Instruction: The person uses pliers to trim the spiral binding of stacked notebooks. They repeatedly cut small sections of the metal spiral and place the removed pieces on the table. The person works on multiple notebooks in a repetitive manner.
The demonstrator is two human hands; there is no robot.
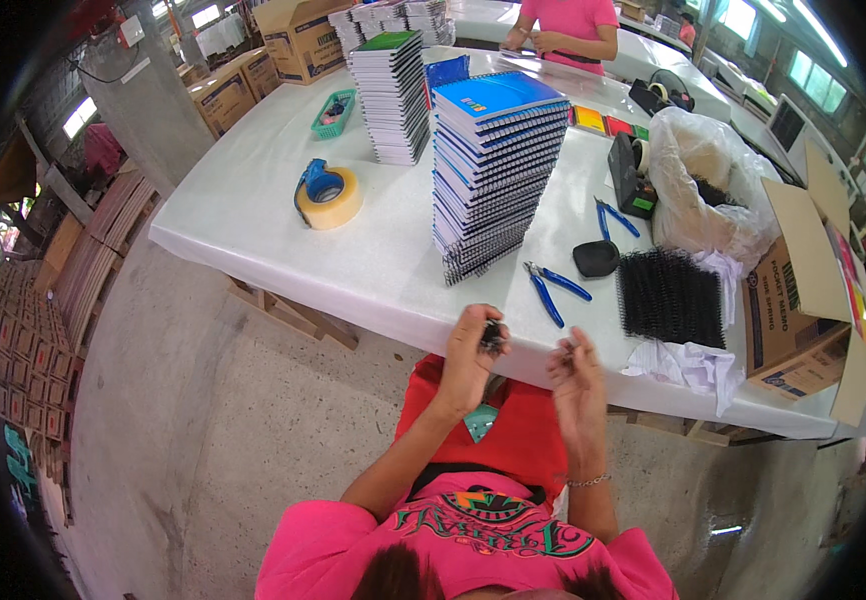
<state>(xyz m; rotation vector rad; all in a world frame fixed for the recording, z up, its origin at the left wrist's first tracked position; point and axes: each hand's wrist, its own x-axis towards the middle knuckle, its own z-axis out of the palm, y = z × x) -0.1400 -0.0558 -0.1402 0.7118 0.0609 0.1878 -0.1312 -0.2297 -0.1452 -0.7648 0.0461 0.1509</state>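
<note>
My left hand is closed round a small black bundle, just off the table's front edge; its exact kind does not show. To its right, my right hand has its fingers bent together in a pinch, slightly blurred, and what they hold is too small to name. Beyond my hands lie blue-handled pliers and a second blue-handled tool. A tall stack of blue-covered spiral notebooks stands ahead of me. Many black spiral coils lie to the right, near a small black dish.
On the white table are a tape dispenser, green-topped notebooks and a green basket. An open cardboard box and a plastic bag stand at the right. Another person works across the table.
</note>
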